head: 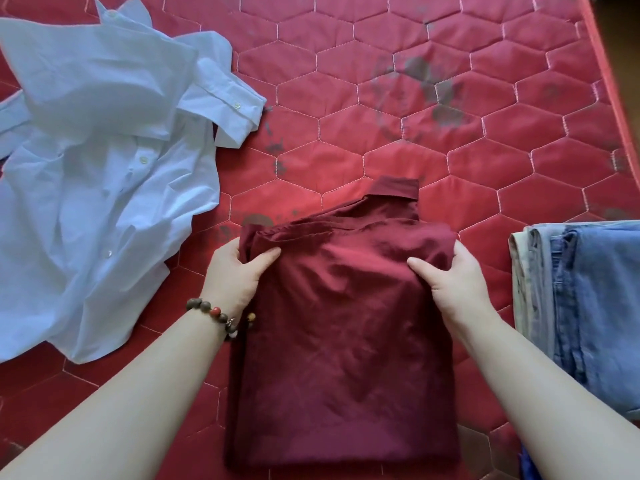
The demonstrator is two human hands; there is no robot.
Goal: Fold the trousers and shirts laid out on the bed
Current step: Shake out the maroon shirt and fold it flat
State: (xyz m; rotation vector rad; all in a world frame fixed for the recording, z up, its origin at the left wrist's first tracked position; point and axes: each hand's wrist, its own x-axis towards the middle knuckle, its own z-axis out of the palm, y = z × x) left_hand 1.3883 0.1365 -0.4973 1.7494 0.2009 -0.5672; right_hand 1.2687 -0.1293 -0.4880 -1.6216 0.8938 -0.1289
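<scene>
Maroon shirt (346,323) lies on the bed (415,98), folded to a narrow rectangle, back side up, collar (394,188) at the far end, just beyond both hands. L hand (235,275) grips the shirt's upper left corner: thumb on top of the cloth, the other fingers (230,249) curled round the edge and pinching a bunched fold. R hand (450,282) does the same on the upper right corner: thumb lies on the fabric, fingers wrapped round the side edge. Both hands are level w/ each other, shirt's shoulder width between them. Fabric is wrinkled between the thumbs.

Bead bracelet (221,315) sits on the L wrist, touching the shirt's left edge.

White shirt (97,188) lies unfolded and crumpled to the left of the L fingers, near but apart from the maroon one; a cuff (239,116) w/ a button sticks out on the far side of it.

Jeans (595,306), folded and stacked w/ a paler layer on their left edge, lie to the right of the R fingers, just beside the maroon shirt, not touching it.

Bed cover is red, quilted in hexagons, w/ dark stains beyond the collar.
</scene>
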